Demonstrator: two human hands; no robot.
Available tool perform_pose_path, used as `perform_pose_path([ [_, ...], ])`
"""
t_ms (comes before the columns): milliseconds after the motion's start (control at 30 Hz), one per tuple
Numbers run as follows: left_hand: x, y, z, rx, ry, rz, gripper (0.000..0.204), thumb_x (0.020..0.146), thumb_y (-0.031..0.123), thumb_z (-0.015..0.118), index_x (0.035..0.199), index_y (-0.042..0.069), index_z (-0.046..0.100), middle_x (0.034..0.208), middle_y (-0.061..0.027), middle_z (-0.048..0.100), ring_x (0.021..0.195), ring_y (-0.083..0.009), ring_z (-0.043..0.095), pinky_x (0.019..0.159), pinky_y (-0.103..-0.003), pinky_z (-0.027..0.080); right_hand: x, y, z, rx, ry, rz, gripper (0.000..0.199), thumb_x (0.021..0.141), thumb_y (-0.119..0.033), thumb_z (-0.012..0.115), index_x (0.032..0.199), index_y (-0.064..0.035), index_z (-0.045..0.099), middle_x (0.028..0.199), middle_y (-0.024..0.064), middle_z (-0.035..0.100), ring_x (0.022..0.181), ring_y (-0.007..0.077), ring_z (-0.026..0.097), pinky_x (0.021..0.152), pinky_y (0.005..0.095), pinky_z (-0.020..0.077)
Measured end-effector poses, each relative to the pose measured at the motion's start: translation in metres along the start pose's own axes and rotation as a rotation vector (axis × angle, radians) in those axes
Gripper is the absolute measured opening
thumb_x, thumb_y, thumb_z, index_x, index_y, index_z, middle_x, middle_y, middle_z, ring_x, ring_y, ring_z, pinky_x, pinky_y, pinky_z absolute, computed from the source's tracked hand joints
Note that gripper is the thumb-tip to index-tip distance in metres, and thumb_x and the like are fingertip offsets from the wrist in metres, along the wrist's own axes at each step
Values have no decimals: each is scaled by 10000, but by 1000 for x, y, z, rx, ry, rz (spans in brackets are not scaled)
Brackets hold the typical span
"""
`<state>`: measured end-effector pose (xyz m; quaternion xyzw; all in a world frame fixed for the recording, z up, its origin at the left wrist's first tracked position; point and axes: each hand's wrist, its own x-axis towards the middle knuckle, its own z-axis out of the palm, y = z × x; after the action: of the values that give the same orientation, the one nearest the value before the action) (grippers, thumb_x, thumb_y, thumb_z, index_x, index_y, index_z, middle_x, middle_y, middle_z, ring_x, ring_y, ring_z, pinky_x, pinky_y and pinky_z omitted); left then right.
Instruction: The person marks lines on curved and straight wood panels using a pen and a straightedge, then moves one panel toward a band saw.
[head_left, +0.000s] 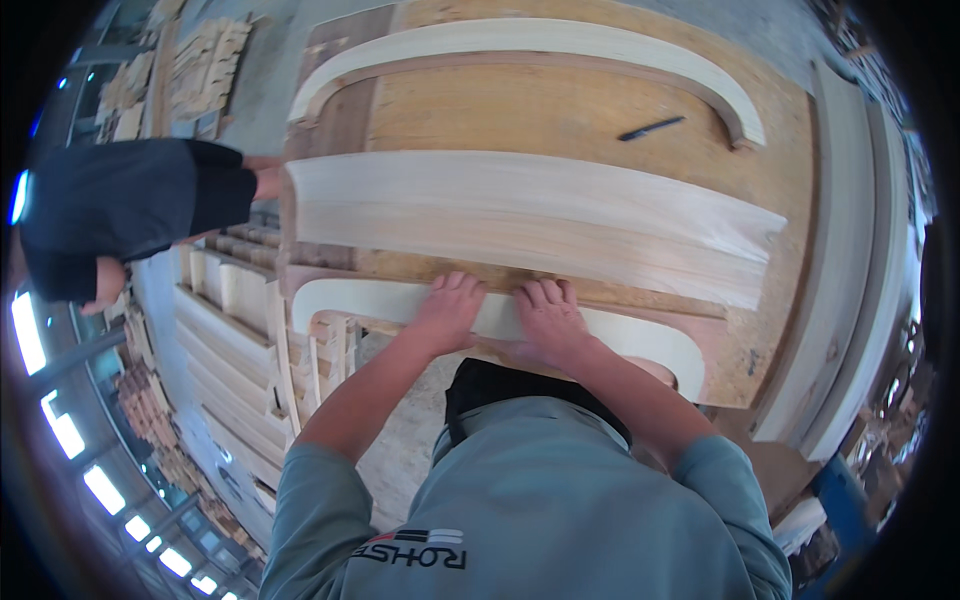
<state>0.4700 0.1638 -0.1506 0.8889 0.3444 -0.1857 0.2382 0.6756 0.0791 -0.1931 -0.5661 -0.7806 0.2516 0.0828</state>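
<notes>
A pale, bow-shaped piece of wood (360, 298) with rounded, downturned ends lies along the near edge of the workbench (520, 105). Beneath it a pinkish-brown board (712, 335) shows at both ends. My left hand (450, 312) grips the bow-shaped piece left of its middle, fingers bent over the far side. Close beside it, my right hand (552, 318) holds the same piece, its fingers also curled over. Both thumbs are mostly hidden. Just beyond my fingers lies a wide pale plank (530, 210), apart from both hands.
Across the back of the bench lies a second curved wooden piece (540, 38). A dark pen (650, 128) rests near its right end. Long pale beams (830, 260) run along the right. On the left a person in dark clothes (130, 205) stands near stacked timber (225, 340).
</notes>
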Motion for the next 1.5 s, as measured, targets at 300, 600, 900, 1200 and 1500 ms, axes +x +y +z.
perform_pose_path([
  [300,-4,-24,24,-8,52,71,668,628,268,874,1184,24,594,1214,-131,583,1231,-305,499,1033,-440,387,22,-29,-4,14,-133,120,867,712,-652,771,1249,3,587,1238,145,557,1237,318,487,1075,504,339],
  [600,-11,-44,57,-82,358,126,343,847,261,664,1115,46,656,1129,-87,640,1157,-253,548,1018,-423,377,39,-54,-11,-209,-379,294,962,584,-390,940,1341,-20,476,1364,161,484,1309,369,411,1116,510,316],
  [900,-31,-106,79,-100,478,129,306,930,245,533,1080,69,734,1100,-46,673,1124,-228,558,986,-415,386,76,-107,8,-423,-508,494,983,630,-328,934,1408,-25,414,1407,156,461,1363,384,378,1149,546,301],
  [1200,-35,-110,73,-199,467,106,296,879,234,596,1065,64,751,1116,-28,674,1149,-215,543,994,-399,370,105,-134,17,-535,-638,528,1038,605,-324,943,1430,-31,385,1435,164,439,1376,363,377,1139,512,338],
  [1500,-28,-108,82,-231,518,127,240,838,252,638,982,138,792,1126,-14,679,1148,-229,545,962,-399,375,100,-124,25,-487,-572,499,947,596,-283,932,1347,-8,427,1364,206,483,1301,395,429,1101,520,368],
])
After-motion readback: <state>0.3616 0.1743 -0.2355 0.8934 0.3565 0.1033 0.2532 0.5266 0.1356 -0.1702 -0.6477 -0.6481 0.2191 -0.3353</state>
